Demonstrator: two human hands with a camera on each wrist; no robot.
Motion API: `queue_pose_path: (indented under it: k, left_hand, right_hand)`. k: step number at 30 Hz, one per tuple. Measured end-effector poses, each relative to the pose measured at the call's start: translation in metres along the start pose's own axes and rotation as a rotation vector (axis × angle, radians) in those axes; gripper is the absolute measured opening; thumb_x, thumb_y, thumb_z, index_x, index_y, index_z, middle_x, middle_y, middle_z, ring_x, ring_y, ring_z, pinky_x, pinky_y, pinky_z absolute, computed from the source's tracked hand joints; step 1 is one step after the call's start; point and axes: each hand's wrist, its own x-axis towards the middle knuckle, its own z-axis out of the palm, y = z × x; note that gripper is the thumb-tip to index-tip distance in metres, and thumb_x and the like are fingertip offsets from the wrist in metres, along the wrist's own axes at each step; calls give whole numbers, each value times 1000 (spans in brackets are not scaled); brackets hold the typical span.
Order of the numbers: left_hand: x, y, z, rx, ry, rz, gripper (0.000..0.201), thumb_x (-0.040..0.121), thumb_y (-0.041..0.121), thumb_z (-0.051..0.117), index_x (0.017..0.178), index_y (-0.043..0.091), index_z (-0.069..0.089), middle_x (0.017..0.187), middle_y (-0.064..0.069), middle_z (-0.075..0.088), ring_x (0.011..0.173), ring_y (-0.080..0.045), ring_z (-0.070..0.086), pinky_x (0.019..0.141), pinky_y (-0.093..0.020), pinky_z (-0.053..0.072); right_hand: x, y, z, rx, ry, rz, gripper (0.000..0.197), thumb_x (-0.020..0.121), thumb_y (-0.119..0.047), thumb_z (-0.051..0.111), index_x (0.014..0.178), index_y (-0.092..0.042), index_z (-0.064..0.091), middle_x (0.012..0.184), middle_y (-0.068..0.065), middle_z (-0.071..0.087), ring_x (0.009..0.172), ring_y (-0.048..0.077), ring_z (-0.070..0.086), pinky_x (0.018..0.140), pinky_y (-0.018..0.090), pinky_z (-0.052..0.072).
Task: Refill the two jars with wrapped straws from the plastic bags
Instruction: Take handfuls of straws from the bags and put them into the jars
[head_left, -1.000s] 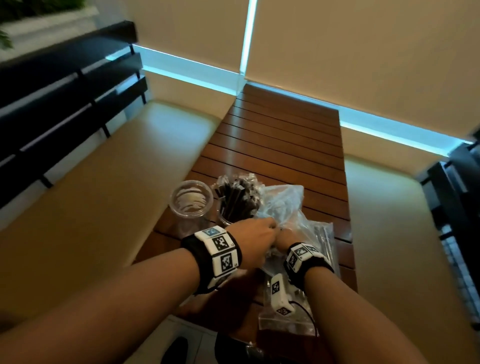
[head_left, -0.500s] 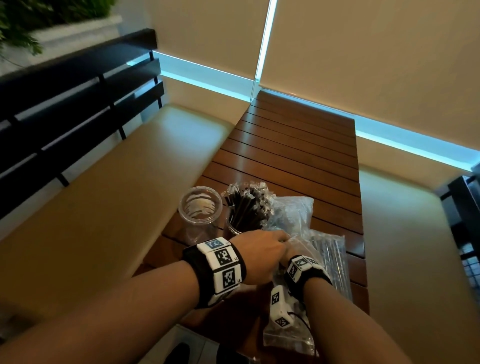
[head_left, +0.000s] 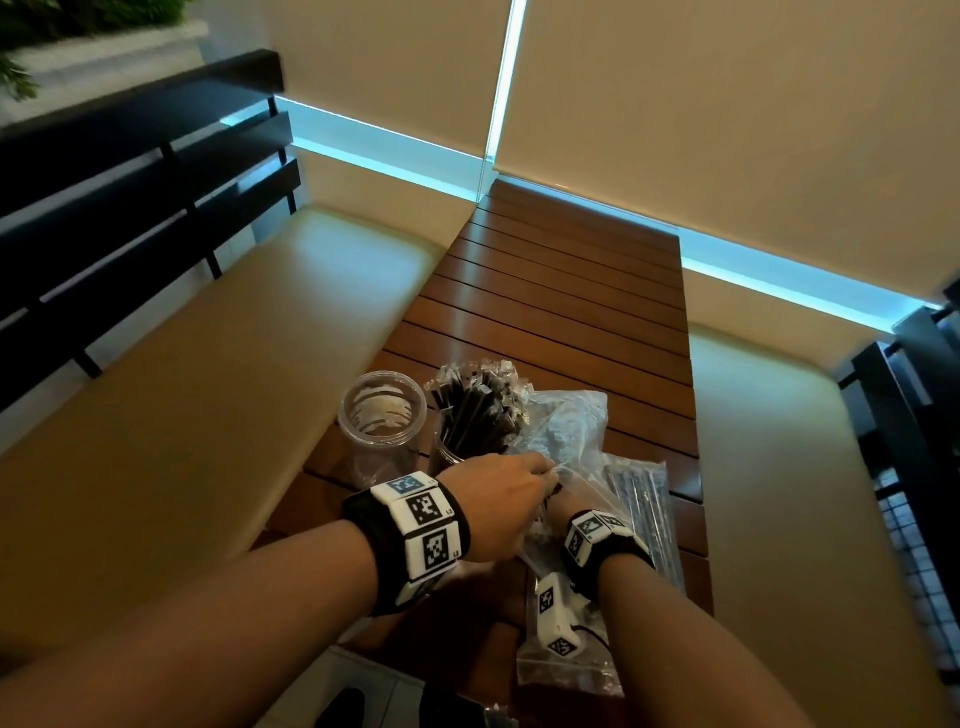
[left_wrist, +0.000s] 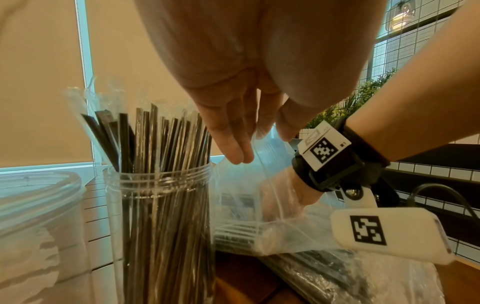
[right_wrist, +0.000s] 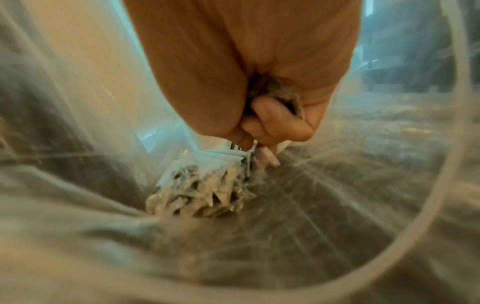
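An empty clear jar (head_left: 382, 415) stands at the table's near left. Beside it, a second jar (left_wrist: 158, 205) is packed with black wrapped straws (head_left: 478, 410). Right of the jars lies a clear plastic bag (head_left: 569, 426). My left hand (left_wrist: 257, 142) pinches the bag's mouth edge between thumb and fingers. My right hand (right_wrist: 262, 135) is inside the bag, gripping a bundle of wrapped straws (right_wrist: 202, 195). In the head view the right hand (head_left: 569, 501) shows only dimly through the plastic.
A second bag of straws (head_left: 641, 499) lies to the right, and another bag (head_left: 566, 670) lies at the near table edge. The slatted wooden table (head_left: 561, 291) runs away toward the blinds. Cushioned benches (head_left: 208, 389) flank both sides.
The head view has tilted and shifted a little. My right hand has gone slightly deeper into the bag, while the left hand stays at the bag's mouth.
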Motion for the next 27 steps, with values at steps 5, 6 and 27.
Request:
queue_pose_path:
  k: [5, 6, 27]
  left_hand:
    - [8, 0, 0, -21, 31, -16, 40, 94, 18, 53, 133, 8, 50, 133, -7, 48, 111, -26, 57, 93, -41, 51]
    - [11, 1, 1, -42, 35, -26, 39, 94, 18, 52, 132, 7, 50, 132, -8, 49, 114, -25, 55, 95, -41, 50]
    - [70, 14, -4, -313, 20, -324, 50, 90, 21, 54, 139, 12, 49, 109, -7, 64, 68, -11, 53, 60, -26, 49]
  right_hand:
    - [-22, 2, -32, -45, 37, -94, 29, 101, -16, 41, 127, -13, 53, 126, 10, 58, 117, 24, 55, 94, 33, 44]
    - [-27, 0, -35, -60, 39, -93, 26, 99, -15, 43, 122, -13, 55, 121, 10, 60, 115, 24, 57, 89, 33, 46]
    - [-219, 27, -229, -587, 398, 79, 21, 95, -35, 53, 107, -21, 63, 71, -4, 49, 77, 19, 55, 67, 32, 41]
